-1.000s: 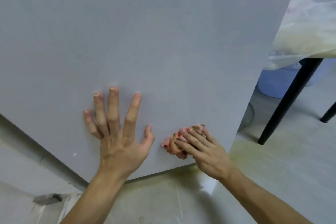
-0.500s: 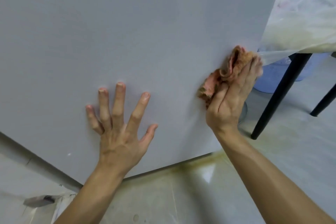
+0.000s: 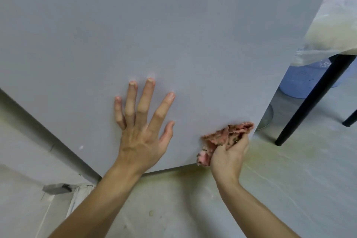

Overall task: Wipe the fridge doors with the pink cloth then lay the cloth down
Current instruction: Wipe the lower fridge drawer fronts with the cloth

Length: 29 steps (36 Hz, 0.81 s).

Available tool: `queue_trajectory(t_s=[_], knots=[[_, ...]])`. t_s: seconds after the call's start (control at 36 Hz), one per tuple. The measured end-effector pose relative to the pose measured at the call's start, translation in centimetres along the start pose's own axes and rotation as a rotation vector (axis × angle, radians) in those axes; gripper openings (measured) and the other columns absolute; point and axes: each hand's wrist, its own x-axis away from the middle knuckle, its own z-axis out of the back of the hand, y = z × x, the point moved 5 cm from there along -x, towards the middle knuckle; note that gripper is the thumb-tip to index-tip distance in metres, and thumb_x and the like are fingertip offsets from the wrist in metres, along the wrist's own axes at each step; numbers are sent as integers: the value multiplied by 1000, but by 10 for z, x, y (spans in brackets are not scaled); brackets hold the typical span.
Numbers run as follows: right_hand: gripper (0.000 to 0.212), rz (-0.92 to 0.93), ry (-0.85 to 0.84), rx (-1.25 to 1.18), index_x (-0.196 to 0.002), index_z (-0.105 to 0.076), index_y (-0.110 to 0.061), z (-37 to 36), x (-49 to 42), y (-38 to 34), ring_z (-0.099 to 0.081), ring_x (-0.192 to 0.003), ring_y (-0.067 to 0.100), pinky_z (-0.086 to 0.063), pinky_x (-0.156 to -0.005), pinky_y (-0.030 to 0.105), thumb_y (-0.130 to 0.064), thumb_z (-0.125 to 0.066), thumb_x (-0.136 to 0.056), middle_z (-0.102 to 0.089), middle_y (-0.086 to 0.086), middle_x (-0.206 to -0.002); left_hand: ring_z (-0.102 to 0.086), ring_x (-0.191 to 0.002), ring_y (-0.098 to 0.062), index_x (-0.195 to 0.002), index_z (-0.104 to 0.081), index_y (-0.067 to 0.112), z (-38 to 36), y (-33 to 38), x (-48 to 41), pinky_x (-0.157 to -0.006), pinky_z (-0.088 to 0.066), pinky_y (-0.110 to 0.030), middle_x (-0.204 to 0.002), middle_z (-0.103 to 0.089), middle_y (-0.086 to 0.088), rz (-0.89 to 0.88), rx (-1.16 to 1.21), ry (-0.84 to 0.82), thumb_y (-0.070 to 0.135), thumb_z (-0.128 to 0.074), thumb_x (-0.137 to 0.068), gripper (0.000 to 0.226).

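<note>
Left hand (image 3: 142,137) flat on the grey fridge door (image 3: 154,35), fingers (image 3: 144,100) released and splayed, palm against the panel. Right hand (image 3: 229,155) has its fingers clenched around the pink cloth (image 3: 225,137), bunched and pressed on the door's lower right corner, just above the bottom edge. Black table leg (image 3: 309,102) and blue bucket (image 3: 295,81) on the floor (image 3: 289,179) to the right.

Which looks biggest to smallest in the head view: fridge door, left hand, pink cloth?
1. Fridge door, fills most of the view.
2. Left hand, spread flat on it.
3. Pink cloth, bunched in the right hand, partly hidden.
</note>
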Motion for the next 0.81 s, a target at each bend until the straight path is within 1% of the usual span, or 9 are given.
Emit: queue_trajectory(t_s=[0.11,0.17,0.25,0.33,0.42,0.53,0.61,0.69,0.81], knots=[[44,-190,-252,-101,-142,-38,-27,-7,32,-13,-63,-107,21,-53,-87,40,-9,-48,-103,-62,2,-121,-26,-156,-32,-138,-66,13,8,-1,16,-122,-33,-53,-161,-37,-13,-73,186,-45,11,-71,-89,49],[33,-277,-357,-161,-133,-47,-25,-14,46,-19,-67,-100,19,-56,-88,40,-10,-48,-103,-68,3,-113,-46,-146,-30,-128,-72,8,12,1,24,-110,-49,-46,-153,-52,-12,-129,297,-110,7,-69,-90,38],[22,-342,-477,-167,-117,-59,-25,-27,62,-28,-73,-98,33,-59,-93,55,-20,-50,-97,-74,12,-105,-65,-121,-21,-124,-72,9,16,1,29,-98,-55,-37,-132,-68,-5,-92,483,-264,19,-59,-102,28],[39,-325,-573,-102,-114,-61,-19,-36,68,-39,-73,-94,46,-57,-88,72,-43,-53,-84,-74,25,-104,-63,-116,-11,-130,-65,22,18,-6,29,-95,-53,-29,-129,-64,9,120,575,-512,44,-41,-109,38],[46,-303,-681,0,-117,-62,-14,-42,77,-56,-75,-91,40,-59,-90,64,-46,-56,-85,-76,19,-101,-60,-113,-5,-130,-61,31,19,-16,34,-97,-49,-30,-124,-63,17,350,650,-776,52,-38,-109,37],[13,-284,-740,208,-113,-47,-20,-37,95,-89,-73,-95,25,-58,-91,43,-29,-47,-105,-73,9,-104,-67,-95,-7,-113,-63,30,33,-23,44,-89,-54,-37,-102,-73,11,624,795,-1044,57,-43,-106,35],[12,-282,-781,386,-106,-43,-19,-33,108,-108,-68,-94,21,-55,-89,42,-31,-46,-106,-68,6,-103,-66,-81,-7,-100,-63,21,52,-25,49,-81,-53,-38,-85,-70,8,892,894,-1065,59,-55,-98,39],[23,-297,-880,529,-108,-48,-16,-24,129,-128,-63,-87,18,-50,-84,38,-38,-44,-108,-66,3,-96,-48,-64,-14,-85,-56,10,77,-24,48,-67,-41,-39,-66,-50,5,1044,869,-1084,38,-65,-97,32],[36,-348,-926,562,-112,-54,-20,3,156,-163,-71,-93,23,-56,-95,43,-54,-45,-106,-74,5,-99,-64,-61,-20,-78,-59,17,124,-16,29,-63,-53,-38,-63,-63,6,1190,854,-1168,37,-67,-94,27]])
